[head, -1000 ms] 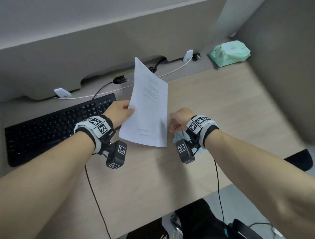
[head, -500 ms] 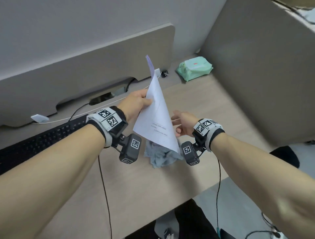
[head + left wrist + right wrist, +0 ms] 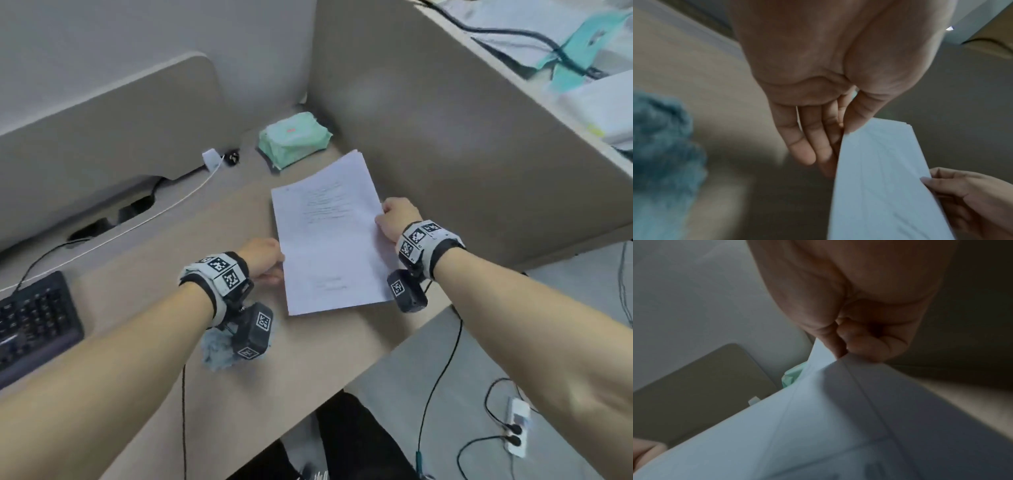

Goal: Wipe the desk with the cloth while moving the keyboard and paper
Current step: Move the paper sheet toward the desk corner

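A thin stack of white paper (image 3: 329,236) lies almost flat over the right part of the desk (image 3: 301,370). My left hand (image 3: 265,260) pinches its left edge, thumb on top and fingers (image 3: 803,146) underneath. My right hand (image 3: 394,219) pinches the right edge (image 3: 842,360) between thumb and curled fingers. The crumpled blue-grey cloth (image 3: 214,353) lies loose on the desk beneath my left wrist, blurred at the left of the left wrist view (image 3: 659,146). The black keyboard (image 3: 30,325) sits at the far left of the desk.
A green pack of wipes (image 3: 293,138) lies in the back right corner, just beyond the paper. A white cable (image 3: 164,209) runs along the back of the desk. A beige partition (image 3: 445,137) stands close on the right. The desk's front edge runs diagonally below my arms.
The paper went from hanging upright in my left hand to nearly flat, further right near the partition. My right hand took hold of its right edge. The cloth stayed on the desk.
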### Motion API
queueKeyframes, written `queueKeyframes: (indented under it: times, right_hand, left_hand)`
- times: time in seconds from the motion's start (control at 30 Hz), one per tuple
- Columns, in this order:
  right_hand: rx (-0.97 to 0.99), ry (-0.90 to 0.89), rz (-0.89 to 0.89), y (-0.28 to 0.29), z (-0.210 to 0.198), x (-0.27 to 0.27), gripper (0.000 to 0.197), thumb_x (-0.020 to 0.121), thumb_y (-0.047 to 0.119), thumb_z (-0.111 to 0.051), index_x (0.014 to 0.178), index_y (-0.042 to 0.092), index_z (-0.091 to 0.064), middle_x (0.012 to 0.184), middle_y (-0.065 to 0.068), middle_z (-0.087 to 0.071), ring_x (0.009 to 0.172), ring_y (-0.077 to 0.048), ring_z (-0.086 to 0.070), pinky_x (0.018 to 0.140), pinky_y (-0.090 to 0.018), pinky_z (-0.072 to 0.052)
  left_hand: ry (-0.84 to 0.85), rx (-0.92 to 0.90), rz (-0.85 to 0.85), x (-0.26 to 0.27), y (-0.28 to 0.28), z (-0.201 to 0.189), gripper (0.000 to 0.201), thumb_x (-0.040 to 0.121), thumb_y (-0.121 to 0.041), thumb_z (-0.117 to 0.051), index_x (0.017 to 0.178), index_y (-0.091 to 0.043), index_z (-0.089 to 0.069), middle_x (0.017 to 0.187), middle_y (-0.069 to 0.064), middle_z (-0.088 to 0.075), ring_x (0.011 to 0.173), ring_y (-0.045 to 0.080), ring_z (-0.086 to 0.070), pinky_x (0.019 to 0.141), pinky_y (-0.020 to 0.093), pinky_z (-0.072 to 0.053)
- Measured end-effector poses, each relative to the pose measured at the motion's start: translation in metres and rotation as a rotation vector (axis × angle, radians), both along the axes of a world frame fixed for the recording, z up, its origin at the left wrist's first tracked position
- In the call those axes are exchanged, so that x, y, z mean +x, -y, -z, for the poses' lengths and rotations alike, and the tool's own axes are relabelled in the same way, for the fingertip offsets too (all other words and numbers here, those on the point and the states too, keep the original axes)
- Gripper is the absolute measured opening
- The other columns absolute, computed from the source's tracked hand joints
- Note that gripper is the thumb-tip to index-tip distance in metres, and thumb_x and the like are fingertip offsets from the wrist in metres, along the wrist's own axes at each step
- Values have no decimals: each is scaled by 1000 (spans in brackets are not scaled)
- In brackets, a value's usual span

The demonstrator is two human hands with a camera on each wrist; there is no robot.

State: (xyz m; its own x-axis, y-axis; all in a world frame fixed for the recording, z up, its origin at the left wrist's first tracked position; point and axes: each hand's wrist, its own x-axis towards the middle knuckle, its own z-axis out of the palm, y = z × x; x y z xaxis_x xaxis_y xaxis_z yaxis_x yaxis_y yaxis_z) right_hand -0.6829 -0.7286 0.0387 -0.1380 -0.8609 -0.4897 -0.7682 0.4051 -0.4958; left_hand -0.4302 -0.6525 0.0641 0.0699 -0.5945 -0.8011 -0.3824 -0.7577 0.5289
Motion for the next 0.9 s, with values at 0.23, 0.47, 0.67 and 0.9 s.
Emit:
queueKeyframes:
  times: [0.23, 0.47, 0.67, 0.9]
  right_hand:
    - [8, -261, -173, 17, 32, -29, 18, 86, 0, -41, 93, 9, -55, 85, -11, -54, 79, -34, -54, 66, -32, -41]
    - [-51, -352, -260, 44, 44, -35, 13, 86, -4, -41, 84, 8, -48, 87, -15, -57, 76, -34, -53, 65, -33, -42]
    - [-78, -400, -320, 52, 55, -36, 19, 90, -3, -46, 107, -1, -56, 112, -21, -64, 98, -37, -63, 70, -32, -41]
    - [-100, -446, -332, 40, 56, -23, 48, 91, 4, -51, 136, -4, -35, 133, -20, -47, 110, -38, -62, 75, -37, -45]
  left_hand:
    - [-84, 121, -132, -59, 0, 56, 16, 94, -17, -54, 89, -6, -65, 94, 11, -74, 89, 25, -72, 74, 34, -57]
    - [-78, 181, -297, -73, 22, 79, 25, 95, -9, -47, 69, -10, -51, 70, 7, -53, 59, 17, -50, 57, 25, -44]
    - [-197, 101, -390, -82, 36, 88, 16, 93, -17, -60, 97, -2, -59, 97, 14, -66, 91, 26, -70, 70, 42, -60]
    - [-259, 134, -389, -88, 43, 87, 4, 94, -11, -55, 95, -7, -55, 99, 13, -60, 94, 29, -67, 76, 46, -57]
